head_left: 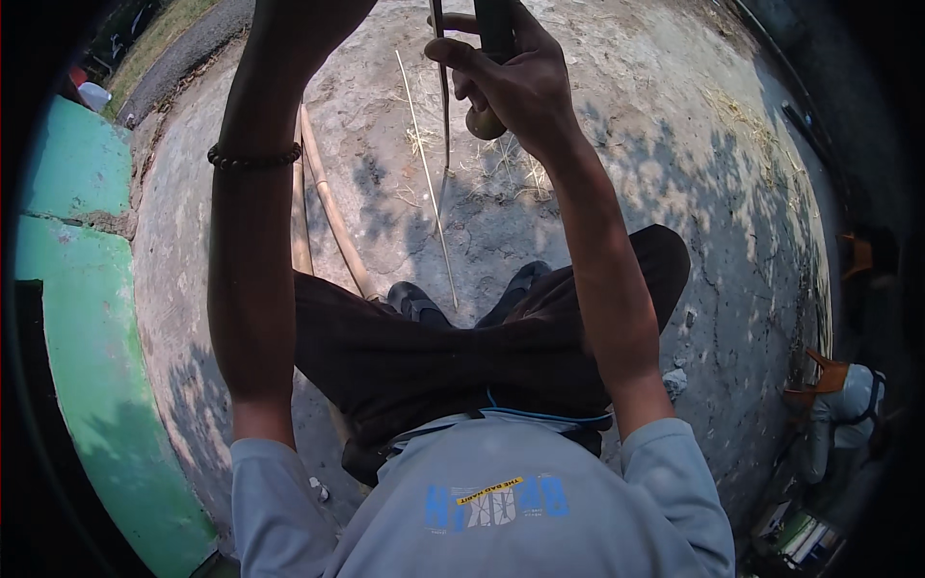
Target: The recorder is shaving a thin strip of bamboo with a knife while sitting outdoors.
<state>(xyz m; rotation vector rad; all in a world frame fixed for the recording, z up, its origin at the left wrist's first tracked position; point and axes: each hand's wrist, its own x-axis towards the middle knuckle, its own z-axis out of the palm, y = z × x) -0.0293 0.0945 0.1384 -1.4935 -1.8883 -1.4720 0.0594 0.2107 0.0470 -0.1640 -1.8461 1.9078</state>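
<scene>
High in the picture my right hand [520, 82] is closed around the handle of a tool [495, 34], which is dark with a rounded, lighter butt end. The rest of the tool runs past the top edge, so its kind is hidden. A thin, narrow strip [445, 116] hangs down by my right thumb, its lower end tapering above the ground; it looks like split bamboo. My left hand [323, 14] is mostly cut off at the top edge, its fingers hidden. A beaded bracelet [254, 157] circles the left wrist.
Bamboo poles [332, 212] lie left of my shoes [416, 302]. A slender stick [424, 164] rests on the rough ground between my feet and hands, near straw scraps [520, 178]. A green ledge [92, 318] borders the left; an orange chair [827, 374] stands at right.
</scene>
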